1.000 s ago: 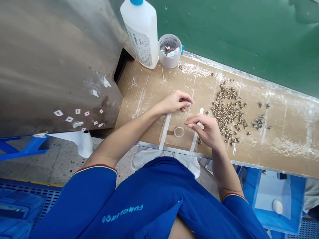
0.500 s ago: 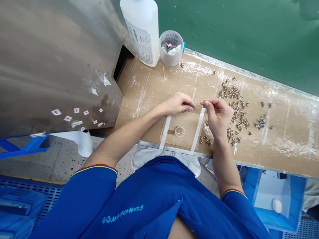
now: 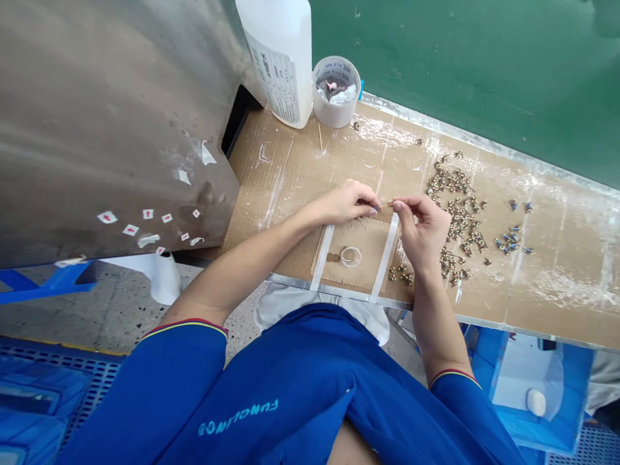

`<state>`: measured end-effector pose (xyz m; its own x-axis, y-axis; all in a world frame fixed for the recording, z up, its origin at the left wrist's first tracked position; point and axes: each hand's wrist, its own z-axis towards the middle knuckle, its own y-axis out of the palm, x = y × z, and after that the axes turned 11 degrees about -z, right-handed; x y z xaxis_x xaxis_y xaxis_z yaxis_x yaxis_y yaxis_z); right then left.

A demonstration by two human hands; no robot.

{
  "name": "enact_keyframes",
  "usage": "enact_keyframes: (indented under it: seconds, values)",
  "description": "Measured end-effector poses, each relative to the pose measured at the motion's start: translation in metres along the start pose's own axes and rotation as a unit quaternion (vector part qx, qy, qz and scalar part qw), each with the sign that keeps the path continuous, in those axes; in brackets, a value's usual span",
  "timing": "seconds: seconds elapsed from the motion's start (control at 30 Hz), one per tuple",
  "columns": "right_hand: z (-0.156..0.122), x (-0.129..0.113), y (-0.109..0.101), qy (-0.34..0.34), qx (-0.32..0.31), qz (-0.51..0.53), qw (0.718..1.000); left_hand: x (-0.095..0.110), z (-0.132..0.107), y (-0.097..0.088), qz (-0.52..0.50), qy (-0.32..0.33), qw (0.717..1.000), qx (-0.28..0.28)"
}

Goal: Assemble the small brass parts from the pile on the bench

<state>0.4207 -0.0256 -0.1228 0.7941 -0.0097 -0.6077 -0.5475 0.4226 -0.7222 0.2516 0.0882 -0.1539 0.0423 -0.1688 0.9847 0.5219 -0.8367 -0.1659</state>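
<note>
My left hand (image 3: 349,201) is closed in a pinch over the cardboard, holding a small metal part (image 3: 376,208) with a blue end, mostly hidden by the fingertips. Between thumb and fingers my right hand (image 3: 422,227) grips a thin toothpick-like stick (image 3: 386,206), whose tip meets the small part or lies very close to it. Below the hands, a shallow clear round dish (image 3: 351,257) rests on a taped-down cardboard piece (image 3: 364,274). Many small brass-coloured parts (image 3: 462,219) are scattered right of my right hand. Farther right lies a little group of blue-ended parts (image 3: 509,241).
A white labelled bottle (image 3: 285,71) stands at the back beside a tape-roll core (image 3: 335,116) holding scraps. Near them lies another thin stick (image 3: 320,138). A metal panel (image 3: 121,129) bounds the left; a green surface (image 3: 465,71) lies beyond. Below right is a blue bin (image 3: 571,413).
My right hand has shifted very slightly to the left, and the stick's visible length between the hands looks shorter. My left hand keeps its pinch in the same place.
</note>
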Motion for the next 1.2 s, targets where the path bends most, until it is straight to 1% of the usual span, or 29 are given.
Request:
enact_keyframes:
  seconds: [0.4,0.63,0.73,0.83,0.93,0.97,1.03,1.1,1.2]
  values:
    - [0.0,-0.002,-0.001,-0.057,0.011,-0.029,0.998,0.0,0.001,0.0,0.007,0.006,1.0,0.007]
    - [-0.001,-0.002,0.0,-0.069,0.017,-0.028,0.997,0.0,0.001,0.0,-0.011,0.011,1.0,0.01]
    - [-0.001,-0.002,0.001,-0.058,-0.002,-0.043,0.997,0.0,0.001,0.001,-0.016,0.012,1.0,0.011]
    - [-0.002,-0.003,-0.001,-0.026,-0.015,-0.032,0.999,0.001,0.001,0.0,-0.022,0.007,1.0,0.011]
    - [-0.006,-0.006,-0.012,0.013,-0.009,0.015,1.0,0.001,0.001,-0.002,-0.03,0.0,1.0,0.009]
    - [-0.009,-0.008,-0.017,0.016,-0.013,0.035,0.999,0.001,0.001,-0.002,-0.034,-0.001,0.999,0.007]
    - [-0.015,-0.014,-0.027,-0.006,-0.042,0.065,0.997,0.001,0.001,-0.004,-0.045,-0.003,0.999,0.005]
    - [-0.024,-0.021,-0.033,-0.055,-0.091,0.08,0.991,0.002,0.001,-0.005,-0.056,-0.006,0.998,0.002]
    - [-0.041,-0.028,-0.028,-0.115,-0.156,0.095,0.977,0.003,0.0,-0.006,-0.063,-0.007,0.998,0.001]
